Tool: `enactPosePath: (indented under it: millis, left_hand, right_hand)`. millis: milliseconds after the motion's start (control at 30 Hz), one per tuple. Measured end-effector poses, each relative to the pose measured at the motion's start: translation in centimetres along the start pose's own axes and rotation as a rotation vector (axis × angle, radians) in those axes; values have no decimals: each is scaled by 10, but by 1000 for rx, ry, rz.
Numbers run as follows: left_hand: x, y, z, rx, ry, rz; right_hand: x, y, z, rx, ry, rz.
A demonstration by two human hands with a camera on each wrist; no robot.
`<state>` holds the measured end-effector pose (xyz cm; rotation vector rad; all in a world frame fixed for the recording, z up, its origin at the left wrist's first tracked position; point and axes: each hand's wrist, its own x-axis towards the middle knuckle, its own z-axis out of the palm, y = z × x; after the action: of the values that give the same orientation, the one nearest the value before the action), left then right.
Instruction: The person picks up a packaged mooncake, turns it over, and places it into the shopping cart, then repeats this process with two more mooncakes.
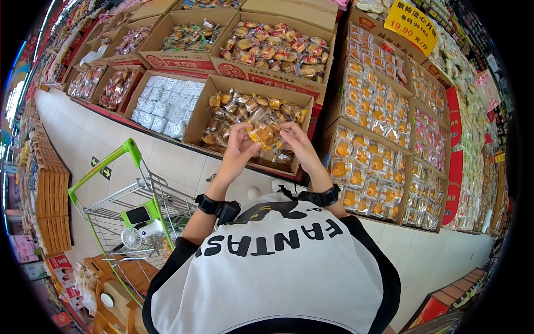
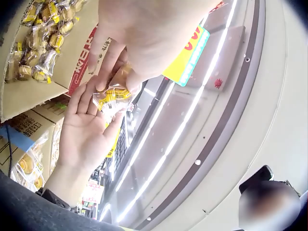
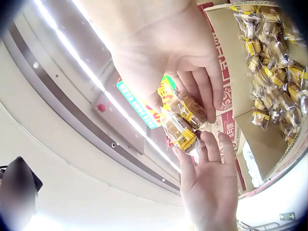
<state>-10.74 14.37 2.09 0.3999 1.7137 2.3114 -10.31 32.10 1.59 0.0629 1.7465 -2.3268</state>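
Observation:
Clear-wrapped pastries with yellow labels are held between both hands above a cardboard box of similar pastries. The left hand pinches them from the left side, the right hand from the right. In the right wrist view two wrapped pieces lie side by side between the right hand above and the left hand below. The left wrist view has the wrapper between the left hand and the right hand.
A shopping cart with a small white fan stands at the left. White packets fill the box beside the pastries. More boxes of wrapped goods line the back and right, under a yellow price sign. Wooden shelving stands at far left.

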Motion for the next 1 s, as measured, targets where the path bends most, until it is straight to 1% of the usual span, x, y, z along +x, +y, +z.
enactPosePath:
  millis: [100, 200, 267, 400, 500, 600, 667, 800, 900, 967, 1000]
  left_hand:
    - [0, 0, 0, -9, 3, -26]
    - [0, -3, -3, 8, -10, -24]
    - [0, -4, -4, 39, -8, -33]
    - [0, -3, -2, 32, -8, -28]
    - [-1, -1, -2, 41, -4, -33]
    - [-2, 1, 0, 125, 2, -38]
    - [-1, -1, 0, 239, -1, -31]
    - [-1, -5, 0, 315, 4, -10]
    - [-2, 2, 0, 320, -21, -60]
    - [-3, 5, -3, 331, -95, -103]
    - [-3, 6, -7, 331, -96, -103]
  right_hand:
    - [-1, -2, 0, -4, -9, 6]
    - [-2, -7, 2, 13, -37, -31]
    - [-2, -8, 2, 4, -96, -49]
    - [2, 4, -2, -18, -146, -30]
    - [1, 3, 0, 27, -171, -30]
    - [1, 6, 1, 8, -179, -59]
    - [2, 9, 0, 0, -195, -65]
    - [3, 7, 0, -94, -152, -79]
    - [5, 9, 0, -152, -125, -117]
    - [5, 9, 0, -202, -95, -140]
    - [4, 6, 2, -203, -94, -140]
